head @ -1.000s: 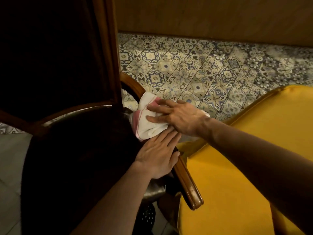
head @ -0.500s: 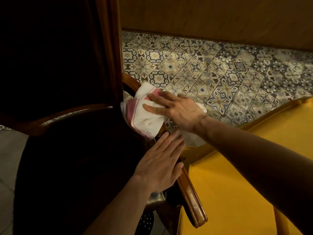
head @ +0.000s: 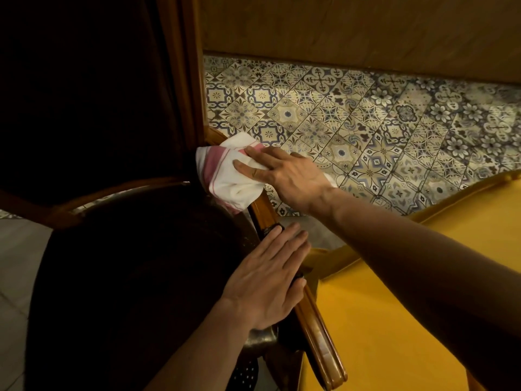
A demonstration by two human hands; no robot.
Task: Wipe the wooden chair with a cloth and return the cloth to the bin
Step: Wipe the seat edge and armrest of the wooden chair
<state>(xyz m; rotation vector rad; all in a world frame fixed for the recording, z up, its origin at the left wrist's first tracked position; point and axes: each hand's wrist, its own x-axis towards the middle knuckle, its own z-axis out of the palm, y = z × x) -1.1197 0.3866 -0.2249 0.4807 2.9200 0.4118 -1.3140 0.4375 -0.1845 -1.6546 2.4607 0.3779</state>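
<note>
The wooden chair's right armrest [head: 318, 337] runs from the dark backrest post [head: 190, 88] toward the lower middle. A white cloth with pink stripes [head: 228, 176] is bunched on the armrest's far end, beside the post. My right hand [head: 284, 173] lies on the cloth and presses it to the wood, fingers extended. Nearer to me, my left hand [head: 267, 280] rests flat on the armrest with its fingers together and holds nothing. The dark seat cushion [head: 127, 277] fills the lower left. No bin is in view.
A yellow upholstered seat [head: 394, 320] stands close on the right, almost touching the armrest. Patterned floor tiles [head: 352, 122] spread beyond, up to a wooden wall panel [head: 352, 29]. Plain grey floor [head: 14, 263] shows at the left edge.
My right hand has slid the cloth along the armrest away from me, up to the backrest post. My left hand has stayed flat on the armrest.
</note>
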